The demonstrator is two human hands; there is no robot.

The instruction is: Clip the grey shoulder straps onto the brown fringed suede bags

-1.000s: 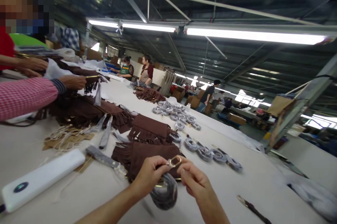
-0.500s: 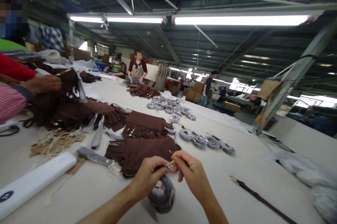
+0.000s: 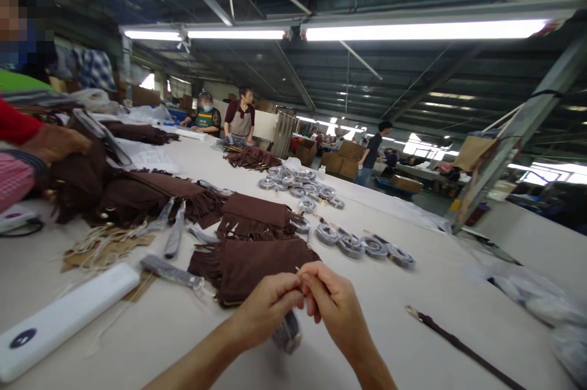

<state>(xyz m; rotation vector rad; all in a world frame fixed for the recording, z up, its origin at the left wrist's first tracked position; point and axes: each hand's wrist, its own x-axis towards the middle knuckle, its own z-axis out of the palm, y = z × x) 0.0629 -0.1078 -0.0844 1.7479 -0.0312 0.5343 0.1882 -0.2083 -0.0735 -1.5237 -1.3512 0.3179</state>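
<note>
A white device (image 3: 68, 323) lies on the table (image 3: 389, 329) at my far left, then a brown fringed bag (image 3: 263, 268) just beyond my hands. My left hand (image 3: 266, 307) is pinched closed, a grey-wrapped coil (image 3: 288, 335) hanging beneath it. My right hand (image 3: 332, 298) meets it, tips closed on a thin pale piece (image 3: 298, 268); what lies between them I cannot tell. Further right sit wrapped coils (image 3: 351, 246), then a dark strap (image 3: 463, 346)

Tube lights (image 3: 422, 30) under dark roof (image 3: 408, 63)
</note>
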